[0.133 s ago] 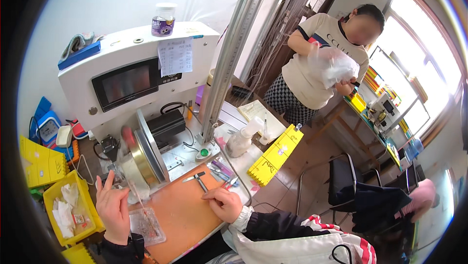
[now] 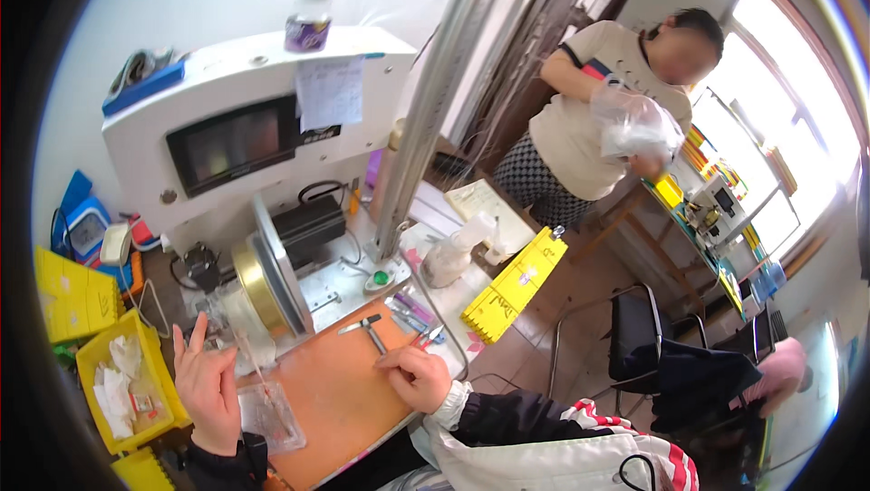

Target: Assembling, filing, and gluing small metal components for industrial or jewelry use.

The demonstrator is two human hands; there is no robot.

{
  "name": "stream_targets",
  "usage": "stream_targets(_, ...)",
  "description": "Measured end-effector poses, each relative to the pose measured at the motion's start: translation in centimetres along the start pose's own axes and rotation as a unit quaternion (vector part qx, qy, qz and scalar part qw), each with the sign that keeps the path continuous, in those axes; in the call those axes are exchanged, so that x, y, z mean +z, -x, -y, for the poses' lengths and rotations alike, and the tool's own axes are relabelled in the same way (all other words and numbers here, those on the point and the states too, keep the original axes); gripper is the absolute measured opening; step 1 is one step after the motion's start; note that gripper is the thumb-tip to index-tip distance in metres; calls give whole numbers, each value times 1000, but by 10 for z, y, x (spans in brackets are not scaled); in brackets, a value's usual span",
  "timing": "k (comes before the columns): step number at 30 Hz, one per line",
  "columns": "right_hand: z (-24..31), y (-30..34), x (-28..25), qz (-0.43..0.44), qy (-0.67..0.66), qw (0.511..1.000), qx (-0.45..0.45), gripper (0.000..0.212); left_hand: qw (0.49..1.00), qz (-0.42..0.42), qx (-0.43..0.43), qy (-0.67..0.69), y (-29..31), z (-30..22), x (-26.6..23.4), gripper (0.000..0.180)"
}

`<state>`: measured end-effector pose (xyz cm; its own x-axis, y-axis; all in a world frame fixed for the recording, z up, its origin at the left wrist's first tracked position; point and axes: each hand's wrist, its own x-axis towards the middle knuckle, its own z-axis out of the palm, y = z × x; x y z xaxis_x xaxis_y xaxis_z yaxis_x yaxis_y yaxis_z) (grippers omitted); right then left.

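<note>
My left hand (image 2: pixel 209 391) is raised beside the front of the machine's gold-rimmed wheel (image 2: pixel 256 285). Two of its fingers stretch up; the others bend toward the thumb, and anything pinched there is too small to see. Just right of it a thin pinkish strand (image 2: pixel 256 362) slants down to a clear plastic tray (image 2: pixel 272 418) of small bits. On the orange mat's right edge, my right hand (image 2: pixel 417 380) is closed, fingertips pressed together by the handle end of a small hammer-like tool (image 2: pixel 374 337). What those fingers hold, if anything, is hidden. The orange mat (image 2: pixel 335 400) lies between both hands.
A white machine with a screen (image 2: pixel 236 142) stands behind the mat. Left is a yellow bin (image 2: pixel 172 382) with white packets. Right are a squeeze bottle (image 2: pixel 449 260), a yellow holder (image 2: pixel 514 287) and a metal post (image 2: pixel 435 92). Another person (image 2: pixel 589 119) stands beyond, holding a clear bag.
The view has shifted slightly and blurred. The other person's hands and bag have moved a little to the right. My own hands keep nearly the same pose.
</note>
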<state>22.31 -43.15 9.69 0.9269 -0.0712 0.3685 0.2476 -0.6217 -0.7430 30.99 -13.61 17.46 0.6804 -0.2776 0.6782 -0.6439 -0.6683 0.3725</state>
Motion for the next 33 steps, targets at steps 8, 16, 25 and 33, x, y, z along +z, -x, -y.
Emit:
stream_targets(8, -3, -7, -1, -46, 39, 997, -56, 20, 999, -13, 45, 22, -11, 15, 12, 18)
stream_targets(16, -2, -2, 9, -12, 27, 997, -70, 22, 1000, 2, 20, 7, 7, 21, 4, 25)
stream_targets(25, -2, -3, 4, 10, 48, 998, -40, 22, 999, 37, 23, -27, 4, 21, 4, 14)
stream_targets(33, -2, -2, 9, -7, 64, 997, -36, 17, 998, 48, 13, -31, 8, 22, 9, 22)
